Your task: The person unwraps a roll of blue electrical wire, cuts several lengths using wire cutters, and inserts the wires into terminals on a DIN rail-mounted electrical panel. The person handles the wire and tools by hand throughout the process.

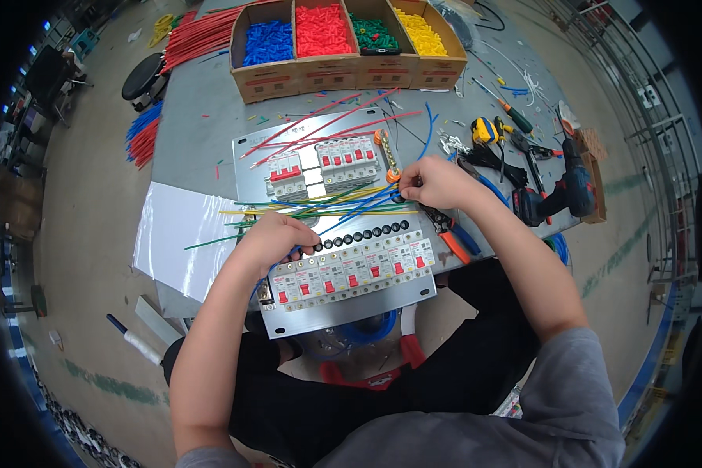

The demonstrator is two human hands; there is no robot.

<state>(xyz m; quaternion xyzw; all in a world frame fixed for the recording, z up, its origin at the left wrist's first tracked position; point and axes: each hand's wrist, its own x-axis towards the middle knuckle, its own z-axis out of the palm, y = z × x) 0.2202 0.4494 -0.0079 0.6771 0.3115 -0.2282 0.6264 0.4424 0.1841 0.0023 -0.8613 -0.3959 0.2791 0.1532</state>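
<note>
A metal mounting plate lies at the table's front edge and carries two rows of circuit breakers. My left hand is closed on a blue wire, beside the row of black grommets above the front breakers. My right hand pinches at the right end of the blue wires, near the orange-ended copper bar; its fingertips partly hide the wire. Blue, yellow and green wires cross the plate between my hands. Red wires lie over the back breakers.
Cardboard boxes of blue, red, green and yellow sleeves stand at the back. To the right lie wire strippers, a cordless drill, a yellow tape measure and a screwdriver. A white sheet lies at the left.
</note>
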